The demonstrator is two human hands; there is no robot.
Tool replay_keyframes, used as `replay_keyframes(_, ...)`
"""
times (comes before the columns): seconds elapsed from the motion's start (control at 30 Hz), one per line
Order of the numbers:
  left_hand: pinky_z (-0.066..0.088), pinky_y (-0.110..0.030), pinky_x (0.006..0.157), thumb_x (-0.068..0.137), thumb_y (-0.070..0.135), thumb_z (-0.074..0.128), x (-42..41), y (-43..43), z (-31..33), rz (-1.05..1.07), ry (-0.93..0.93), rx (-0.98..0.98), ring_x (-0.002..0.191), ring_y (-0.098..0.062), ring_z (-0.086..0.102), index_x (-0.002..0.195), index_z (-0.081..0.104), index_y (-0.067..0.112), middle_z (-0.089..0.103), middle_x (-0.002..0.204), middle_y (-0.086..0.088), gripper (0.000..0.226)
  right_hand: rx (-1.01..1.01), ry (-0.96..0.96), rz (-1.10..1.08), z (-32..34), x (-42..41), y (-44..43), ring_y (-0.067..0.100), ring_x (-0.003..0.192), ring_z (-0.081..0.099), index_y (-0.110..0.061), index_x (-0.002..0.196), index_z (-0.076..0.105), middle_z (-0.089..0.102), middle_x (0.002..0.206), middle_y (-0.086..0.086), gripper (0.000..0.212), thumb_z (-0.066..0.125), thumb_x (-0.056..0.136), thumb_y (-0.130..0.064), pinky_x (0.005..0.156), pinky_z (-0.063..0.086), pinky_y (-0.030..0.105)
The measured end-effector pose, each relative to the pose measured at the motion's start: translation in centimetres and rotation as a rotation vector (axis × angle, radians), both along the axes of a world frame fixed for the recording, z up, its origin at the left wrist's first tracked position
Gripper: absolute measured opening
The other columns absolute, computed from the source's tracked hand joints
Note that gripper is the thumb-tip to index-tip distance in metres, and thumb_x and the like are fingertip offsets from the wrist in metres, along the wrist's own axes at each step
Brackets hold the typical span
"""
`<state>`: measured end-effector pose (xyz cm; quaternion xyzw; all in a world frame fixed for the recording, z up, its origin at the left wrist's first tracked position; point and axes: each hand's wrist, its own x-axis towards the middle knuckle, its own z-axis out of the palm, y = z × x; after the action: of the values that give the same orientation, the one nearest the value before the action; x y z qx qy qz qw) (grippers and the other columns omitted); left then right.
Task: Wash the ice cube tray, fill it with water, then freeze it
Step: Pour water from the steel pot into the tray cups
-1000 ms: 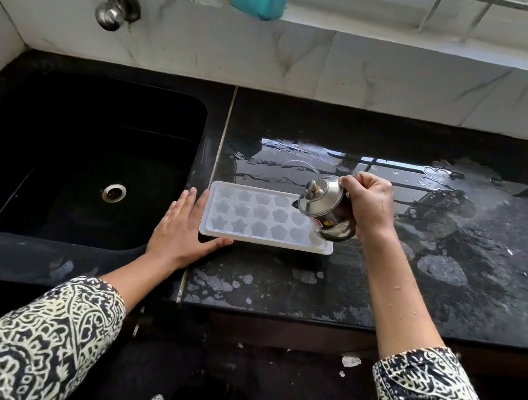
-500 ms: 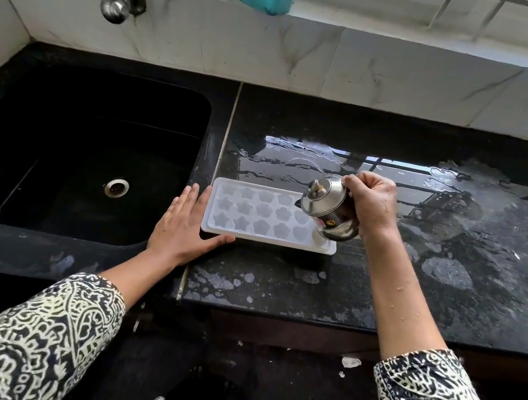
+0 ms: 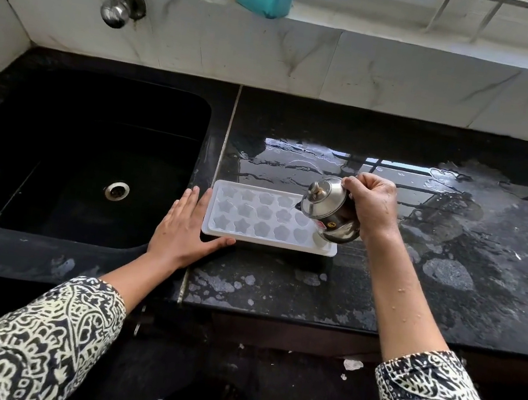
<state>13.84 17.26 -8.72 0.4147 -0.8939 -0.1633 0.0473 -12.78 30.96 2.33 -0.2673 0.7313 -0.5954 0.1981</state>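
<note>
Change is slight since a second ago: our right hand (image 3: 373, 206) still grips the steel kettle (image 3: 329, 209), tipped over the end of the ice tray (image 3: 253, 215) farthest from the sink (image 3: 74, 154). Our left hand (image 3: 182, 232) lies flat, fingers straight, bracing the end nearest the sink on the bench (image 3: 277, 287). We judge the filling is under way, though no stream shows.
</note>
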Motion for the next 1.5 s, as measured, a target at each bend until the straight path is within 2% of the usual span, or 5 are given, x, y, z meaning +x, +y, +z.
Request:
replay_keyframes(0.27,-0.003,-0.035,0.119,0.06,0.096,0.022,0.0,0.0,0.1,-0.002,0.01,0.003,0.148,-0.017,-0.008,0.153,-0.006,0.025,-0.003,0.162,-0.007,0.12,0.002,-0.009,0.007,0.0,0.0,-0.1,0.001,0.043,0.039,-0.017,0.054,0.04,0.041,0.053,-0.002,0.038,0.062,0.083,-0.008,0.046,0.04,0.015)
replay_keyframes(0.47,-0.003,-0.034,0.119,0.061,0.095,0.023,0.0,-0.1,0.1,-0.002,0.014,0.004,0.148,-0.017,-0.007,0.153,-0.006,0.025,-0.003,0.162,-0.007,0.12,-0.19,-0.321,-0.058,-0.1,-0.7,0.5,0.01,0.057,0.05,-0.014,0.059,0.05,0.053,0.057,-0.002,0.028,0.061,0.083,-0.004,0.059,0.046,0.022)
replay_keyframes(0.6,-0.002,-0.035,0.12,0.06,0.095,0.022,0.1,-0.1,0.1,-0.005,0.015,0.006,0.148,-0.017,-0.007,0.153,-0.006,0.025,-0.003,0.162,-0.006,0.12,-0.358,-0.453,-0.106,0.1,-1.1,1.4,0.007,0.053,0.055,-0.009,0.062,0.053,0.059,0.052,-0.005,0.026,0.056,0.084,0.005,0.056,0.048,0.019)
replay_keyframes(1.17,-0.005,-0.033,0.118,0.059,0.097,0.019,0.1,0.1,0.3,-0.011,0.0,0.005,0.148,-0.016,-0.009,0.153,-0.009,0.025,-0.005,0.162,-0.006,0.121,0.001,-0.052,-0.119,0.4,-0.9,2.7,0.013,0.053,0.044,-0.017,0.055,0.043,0.046,0.056,0.002,0.035,0.062,0.084,-0.01,0.054,0.042,0.027)
replay_keyframes(1.5,-0.005,-0.033,0.119,0.061,0.096,0.022,0.1,0.0,0.2,-0.01,0.0,0.008,0.148,-0.016,-0.009,0.153,-0.009,0.026,-0.005,0.162,-0.006,0.12,0.044,0.01,-0.088,0.2,-1.2,2.4,0.011,0.052,0.044,-0.018,0.055,0.043,0.045,0.056,0.002,0.034,0.063,0.082,-0.012,0.053,0.043,0.026)
